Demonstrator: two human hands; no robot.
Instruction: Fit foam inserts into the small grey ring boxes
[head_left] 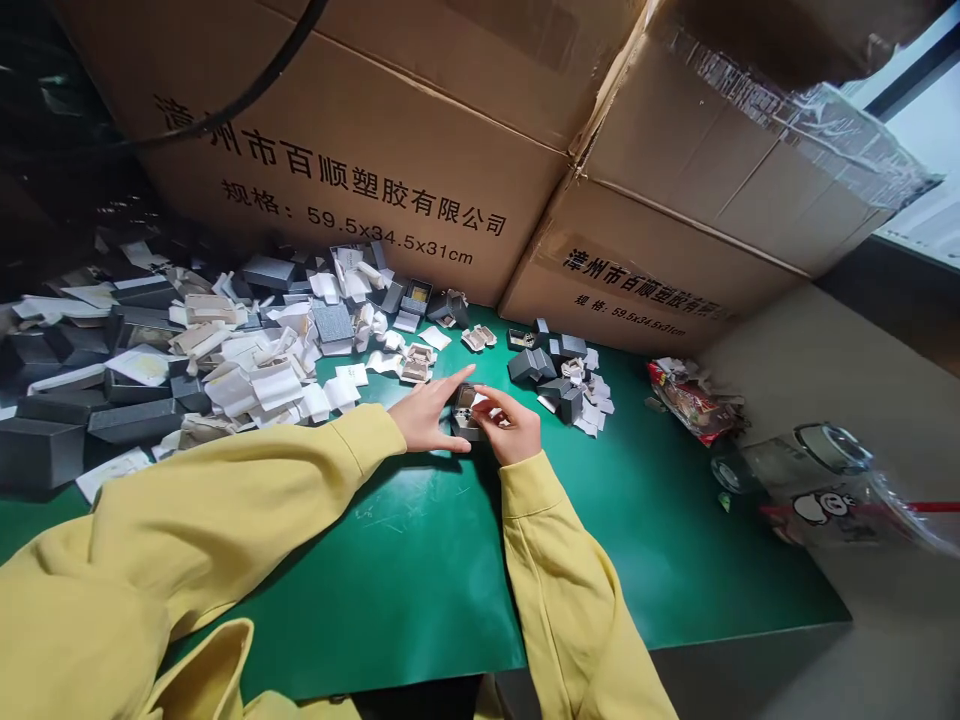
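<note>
A small open dark grey box (465, 408) sits on the green mat (420, 560) between both hands. My left hand (429, 414) grips the box from the left, its index finger stretched over the top. My right hand (511, 426) pinches a small white card (481, 403) at the box's opening. Both arms wear yellow sleeves.
A heap of dark grey boxes and white inserts (187, 350) covers the left of the mat. A smaller cluster of grey boxes (559, 375) lies behind my right hand. Large cardboard cartons (360, 150) stand at the back. A snack wrapper (694, 400) and a clear bag (832, 490) lie at right.
</note>
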